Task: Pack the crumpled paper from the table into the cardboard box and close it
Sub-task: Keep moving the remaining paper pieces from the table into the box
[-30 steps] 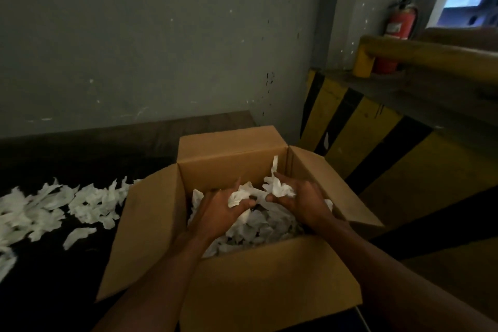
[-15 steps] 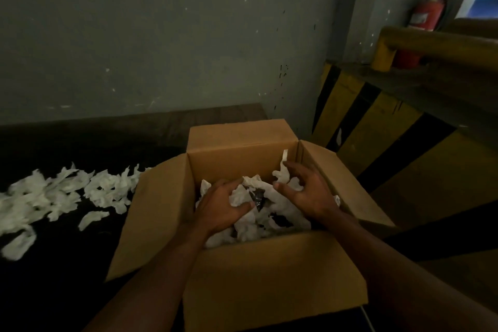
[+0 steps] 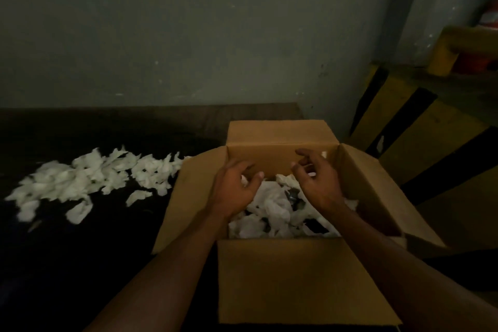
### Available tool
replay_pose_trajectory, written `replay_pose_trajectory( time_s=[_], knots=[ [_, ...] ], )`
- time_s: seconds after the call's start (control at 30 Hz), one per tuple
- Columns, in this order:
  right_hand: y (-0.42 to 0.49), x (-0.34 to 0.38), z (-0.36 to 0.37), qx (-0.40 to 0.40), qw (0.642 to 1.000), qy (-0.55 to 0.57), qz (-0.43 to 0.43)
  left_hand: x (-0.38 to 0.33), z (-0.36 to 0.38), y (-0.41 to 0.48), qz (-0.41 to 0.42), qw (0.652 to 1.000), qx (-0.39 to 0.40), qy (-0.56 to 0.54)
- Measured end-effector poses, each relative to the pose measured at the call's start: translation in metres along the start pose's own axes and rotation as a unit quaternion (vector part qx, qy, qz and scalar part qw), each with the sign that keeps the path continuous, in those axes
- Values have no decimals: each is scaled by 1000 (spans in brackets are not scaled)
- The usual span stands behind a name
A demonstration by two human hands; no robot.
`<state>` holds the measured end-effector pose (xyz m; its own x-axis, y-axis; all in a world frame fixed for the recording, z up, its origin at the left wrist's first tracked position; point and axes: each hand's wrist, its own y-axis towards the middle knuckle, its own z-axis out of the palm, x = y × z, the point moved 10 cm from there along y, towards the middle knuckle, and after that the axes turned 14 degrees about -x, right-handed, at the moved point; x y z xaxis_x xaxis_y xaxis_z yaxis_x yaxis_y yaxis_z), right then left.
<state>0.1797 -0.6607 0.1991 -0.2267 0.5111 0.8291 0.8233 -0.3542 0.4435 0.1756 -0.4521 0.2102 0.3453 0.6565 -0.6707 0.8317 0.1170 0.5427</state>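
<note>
A brown cardboard box stands on the dark table with all its flaps folded outward. Crumpled white paper lies heaped inside it. My left hand hovers over the box's left half, fingers curled loosely and apart, holding nothing. My right hand is raised over the right half, fingers spread, also holding nothing. More crumpled white paper is strewn in a long pile on the table to the left of the box.
The dark table runs up to a grey wall behind. A yellow-and-black striped barrier rises to the right of the box, with a red fire extinguisher behind a yellow rail.
Both hands have let go of the paper in the box and lifted upward, fingers opening. The view has shifted left, showing more of the table's paper pile.
</note>
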Motion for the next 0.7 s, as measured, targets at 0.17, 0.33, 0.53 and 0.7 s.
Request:
replay_pose_trajectory(
  time_s=[0.17,0.33,0.53,0.7],
  knots=[
    [-16,49,84,50,998,32,-30,46,-75,10,-9,996,-44,72],
    [-48,115,179,122,989,60,-64,110,-163,15,-33,987,-115,106],
    [-79,164,293,132,986,85,-65,204,-222,35,-40,984,-120,123],
    [-87,148,401,103,994,21,-3,314,-228,71,-49,992,-47,108]
  ],
)
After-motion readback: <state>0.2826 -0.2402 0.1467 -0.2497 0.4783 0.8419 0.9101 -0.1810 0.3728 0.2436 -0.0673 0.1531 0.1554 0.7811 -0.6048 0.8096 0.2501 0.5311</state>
